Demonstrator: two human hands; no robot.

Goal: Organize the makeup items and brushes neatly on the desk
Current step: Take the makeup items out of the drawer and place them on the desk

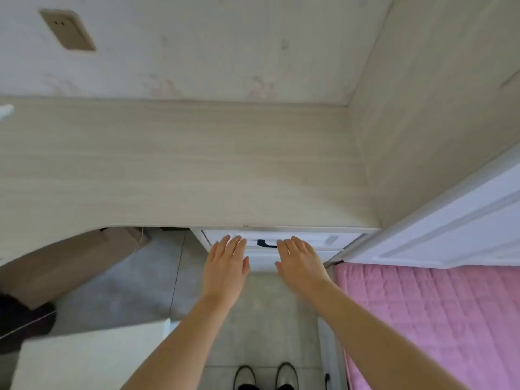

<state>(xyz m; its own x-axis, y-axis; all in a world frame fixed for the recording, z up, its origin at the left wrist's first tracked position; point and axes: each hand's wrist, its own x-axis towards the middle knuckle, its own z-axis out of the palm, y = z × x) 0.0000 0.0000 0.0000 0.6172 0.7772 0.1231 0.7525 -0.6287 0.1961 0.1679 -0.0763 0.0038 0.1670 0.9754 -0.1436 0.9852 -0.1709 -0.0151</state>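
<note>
A pale wood-grain desk fills the middle of the view, and no makeup items or brushes show on it. Under its front edge sits a white drawer with a dark handle. My left hand is flat, fingers together, its fingertips at the drawer front just left of the handle. My right hand is also flat and empty, fingertips at the handle's right end. Whether either hand touches the drawer is unclear.
A bed with a pink quilt lies at the right beside a white panel. A wall socket sits up left. A white box and brown cardboard stand at the left. My shoes are on the grey floor.
</note>
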